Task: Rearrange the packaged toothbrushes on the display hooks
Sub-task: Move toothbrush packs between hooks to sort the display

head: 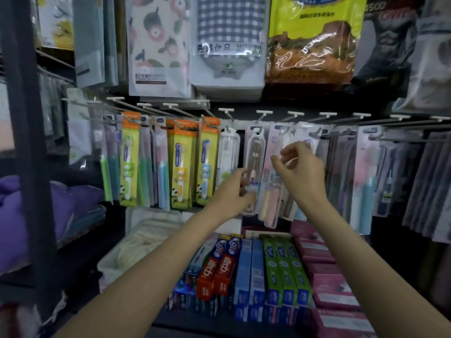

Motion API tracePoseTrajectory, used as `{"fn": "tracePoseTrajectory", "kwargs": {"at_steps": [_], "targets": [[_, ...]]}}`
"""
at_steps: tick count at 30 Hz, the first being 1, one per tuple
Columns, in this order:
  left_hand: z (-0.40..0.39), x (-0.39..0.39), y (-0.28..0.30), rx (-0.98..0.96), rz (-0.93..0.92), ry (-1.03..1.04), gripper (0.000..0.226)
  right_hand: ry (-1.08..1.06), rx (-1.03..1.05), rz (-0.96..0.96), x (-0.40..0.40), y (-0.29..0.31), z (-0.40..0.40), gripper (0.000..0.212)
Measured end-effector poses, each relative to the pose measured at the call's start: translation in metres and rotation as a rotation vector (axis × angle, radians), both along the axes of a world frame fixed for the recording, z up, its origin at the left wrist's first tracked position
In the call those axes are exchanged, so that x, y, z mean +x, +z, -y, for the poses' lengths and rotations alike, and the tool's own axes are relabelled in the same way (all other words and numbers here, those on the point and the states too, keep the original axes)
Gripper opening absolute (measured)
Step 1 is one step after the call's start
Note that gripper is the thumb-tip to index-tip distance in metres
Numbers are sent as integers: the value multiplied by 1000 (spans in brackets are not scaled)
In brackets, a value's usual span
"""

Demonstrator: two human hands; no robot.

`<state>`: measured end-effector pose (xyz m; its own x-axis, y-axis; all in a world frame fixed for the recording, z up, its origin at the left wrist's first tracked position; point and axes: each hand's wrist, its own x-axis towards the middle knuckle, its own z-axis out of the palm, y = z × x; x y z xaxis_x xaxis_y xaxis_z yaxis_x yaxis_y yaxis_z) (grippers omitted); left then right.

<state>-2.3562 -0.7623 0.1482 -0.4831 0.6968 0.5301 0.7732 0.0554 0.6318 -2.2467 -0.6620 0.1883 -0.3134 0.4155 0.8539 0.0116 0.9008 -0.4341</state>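
Head view: we're facing a rack of display hooks [264,112] across mid-frame, w/ packaged toothbrushes hung in a row. Our left hand [234,191], center frame, has fingers curled round the lower part of a clear toothbrush pack [253,157]; the pack's top sits up at its hook, though we can't tell if it's fully seated. Our right hand [296,167], just right of center, is raised w/ thumb and fingers drawn toward each other in front of a pink-tinted pack [274,191]; motion blur there, so we can't tell whether it pinches anything or is closing on air. The two hands are near each other but not touching.

Left of center, the orange-and-green kids' brush packs [181,162] hang fairly straight on their hooks. The clear packs in the center look tilted and overlapping, approx. fanned out. Right side of the frame: more packs [366,172] in shadow, hard to read.

Progress, as we judge it: mid-task. The left section looks orderly, the center group is what's in hand now, and the right section likely remains. Several hook tips along the top row show bare ends, so there's room to spread packs out.

Bottom center, toothpaste boxes [249,272] lie on the shelf below, apart from the hooks. Bagged textiles [158,45] hang in the upper frame.
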Motion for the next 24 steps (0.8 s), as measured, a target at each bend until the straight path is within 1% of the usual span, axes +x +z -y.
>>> {"fn": "tracePoseTrajectory", "kwargs": {"at_steps": [2, 4, 6, 8, 10, 13, 15, 18, 21, 24], "targets": [[23, -19, -3, 98, 5, 65, 48, 10, 89, 3, -13, -2, 21, 13], [46, -44, -8, 170, -17, 161, 43, 14, 150, 90, -35, -8, 39, 12], [68, -71, -15, 207, -54, 274, 39, 15, 162, 198, -64, -16, 52, 20], [88, -97, -20, 223, -84, 360, 38, 25, 105, 275, -93, -23, 64, 27], [103, -116, -26, 193, -144, 390, 41, 68, -24, 306, -118, -30, 76, 28], [117, -131, -35, 96, -182, 320, 47, 97, -228, 282, -148, -45, 93, 33], [121, -136, -41, 45, -151, 267, 49, 91, -353, 264, -162, -55, 103, 40], [126, -141, -47, 43, -74, 197, 50, 130, -534, 269, -175, -64, 112, 43], [135, -145, -46, 79, -23, 118, 50, 206, -618, 267, -175, -68, 116, 40], [141, -143, -39, 118, 141, 37, 45, 352, -667, 259, -166, -71, 118, 39]]}}
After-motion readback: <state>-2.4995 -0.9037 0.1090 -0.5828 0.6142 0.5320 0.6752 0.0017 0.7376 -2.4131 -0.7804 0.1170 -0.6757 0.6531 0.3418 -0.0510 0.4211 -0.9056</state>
